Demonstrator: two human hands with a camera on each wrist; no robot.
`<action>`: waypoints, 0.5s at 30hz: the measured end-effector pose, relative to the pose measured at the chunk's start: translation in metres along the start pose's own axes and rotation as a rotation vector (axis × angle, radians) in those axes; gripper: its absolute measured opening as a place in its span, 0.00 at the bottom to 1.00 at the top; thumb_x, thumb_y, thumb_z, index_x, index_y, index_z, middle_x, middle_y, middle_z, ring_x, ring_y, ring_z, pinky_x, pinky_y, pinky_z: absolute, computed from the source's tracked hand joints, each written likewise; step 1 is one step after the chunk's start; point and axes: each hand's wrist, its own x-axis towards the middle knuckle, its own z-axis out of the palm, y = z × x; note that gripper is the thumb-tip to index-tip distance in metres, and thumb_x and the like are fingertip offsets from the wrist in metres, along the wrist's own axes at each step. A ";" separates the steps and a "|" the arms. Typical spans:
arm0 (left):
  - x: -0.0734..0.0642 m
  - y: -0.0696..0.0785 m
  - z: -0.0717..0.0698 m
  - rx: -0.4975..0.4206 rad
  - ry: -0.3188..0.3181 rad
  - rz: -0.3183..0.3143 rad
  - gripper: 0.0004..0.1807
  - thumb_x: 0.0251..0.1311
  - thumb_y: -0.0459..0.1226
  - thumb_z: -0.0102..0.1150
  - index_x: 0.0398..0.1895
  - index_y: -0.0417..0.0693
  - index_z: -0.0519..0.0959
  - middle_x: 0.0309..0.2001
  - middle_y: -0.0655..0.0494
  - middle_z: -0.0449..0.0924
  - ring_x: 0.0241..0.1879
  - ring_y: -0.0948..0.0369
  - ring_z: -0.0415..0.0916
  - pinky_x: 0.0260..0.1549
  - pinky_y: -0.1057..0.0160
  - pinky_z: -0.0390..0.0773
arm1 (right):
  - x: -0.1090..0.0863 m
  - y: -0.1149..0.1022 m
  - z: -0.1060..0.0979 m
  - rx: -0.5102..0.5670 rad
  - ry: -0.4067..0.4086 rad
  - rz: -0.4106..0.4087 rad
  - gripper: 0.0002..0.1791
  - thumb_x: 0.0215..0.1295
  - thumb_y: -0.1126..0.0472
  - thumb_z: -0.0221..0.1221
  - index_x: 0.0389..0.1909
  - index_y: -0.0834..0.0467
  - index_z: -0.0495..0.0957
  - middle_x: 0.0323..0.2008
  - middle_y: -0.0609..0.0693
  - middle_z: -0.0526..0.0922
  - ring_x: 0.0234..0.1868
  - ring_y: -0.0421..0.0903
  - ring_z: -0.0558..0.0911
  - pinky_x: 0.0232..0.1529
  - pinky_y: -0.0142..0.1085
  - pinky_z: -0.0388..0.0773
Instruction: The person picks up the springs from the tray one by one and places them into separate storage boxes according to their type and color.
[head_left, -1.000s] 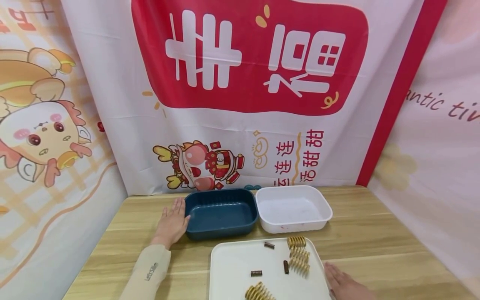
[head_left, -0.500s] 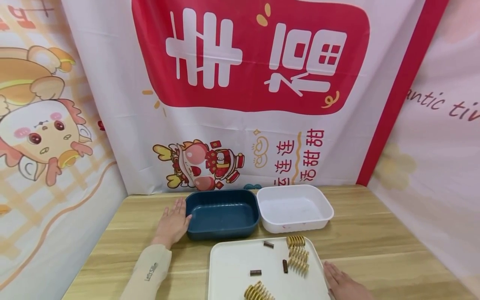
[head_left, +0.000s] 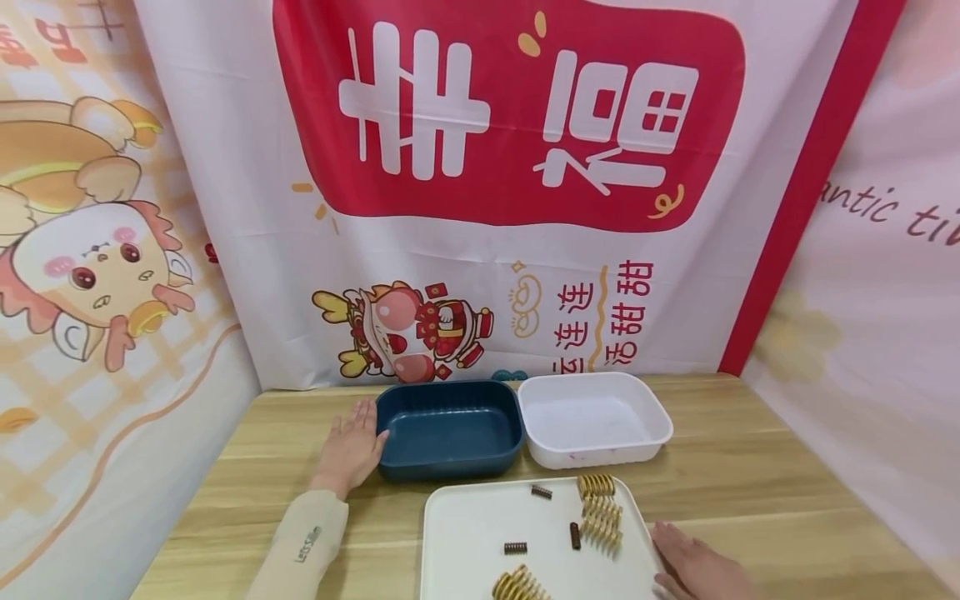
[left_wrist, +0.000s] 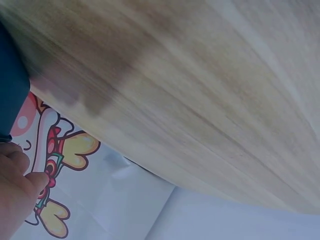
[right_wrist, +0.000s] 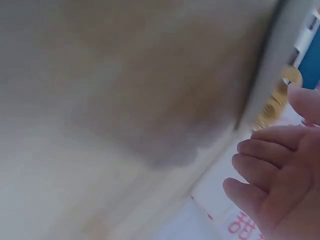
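Note:
My left hand (head_left: 349, 446) lies against the left end of a dark blue plastic bin (head_left: 450, 471), its fingers extended along the wall. In the left wrist view, part of that hand (left_wrist: 17, 187) shows beside the bin's dark edge. My right hand (head_left: 697, 562) is at the right edge of a white tray (head_left: 465, 525), fingers extended beside the rim and thumb near its lower corner. On the tray lie gold coil springs (head_left: 602, 523) at the right, more gold springs (head_left: 519, 585) at the front, and small dark springs (head_left: 515, 548) scattered between. The tray's near edge is out of view.
A white plastic bin (head_left: 600, 457) stands right beside the blue one, behind the tray. All rest on a wood-grain table (head_left: 757, 467). A printed cloth (head_left: 480, 250) hangs along the table's back edge, with further cloths at both sides.
The thumb of my right hand has come into view by the tray's edge. The head view has shifted slightly; the left hand, bins and springs hold their places.

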 end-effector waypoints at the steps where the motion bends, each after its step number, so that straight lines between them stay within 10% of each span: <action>1: 0.000 0.000 0.000 -0.003 -0.001 -0.001 0.33 0.72 0.43 0.39 0.69 0.24 0.53 0.70 0.30 0.50 0.70 0.40 0.46 0.65 0.37 0.46 | 0.001 -0.004 -0.007 0.018 0.041 0.030 0.26 0.60 0.52 0.62 0.52 0.66 0.76 0.50 0.59 0.80 0.44 0.56 0.81 0.36 0.49 0.80; 7: 0.000 -0.002 0.002 -0.018 0.003 -0.017 0.33 0.72 0.43 0.40 0.69 0.25 0.52 0.70 0.31 0.50 0.71 0.41 0.45 0.65 0.38 0.45 | 0.019 -0.026 -0.044 0.071 0.242 0.048 0.17 0.56 0.59 0.66 0.47 0.57 0.80 0.42 0.49 0.83 0.43 0.48 0.82 0.42 0.45 0.79; 15: 0.002 -0.002 0.005 -0.011 -0.002 -0.021 0.34 0.72 0.44 0.39 0.70 0.25 0.50 0.71 0.31 0.48 0.71 0.41 0.44 0.65 0.38 0.44 | 0.052 -0.040 -0.041 0.066 0.343 -0.236 0.12 0.46 0.66 0.70 0.31 0.55 0.79 0.31 0.44 0.80 0.32 0.40 0.78 0.31 0.37 0.78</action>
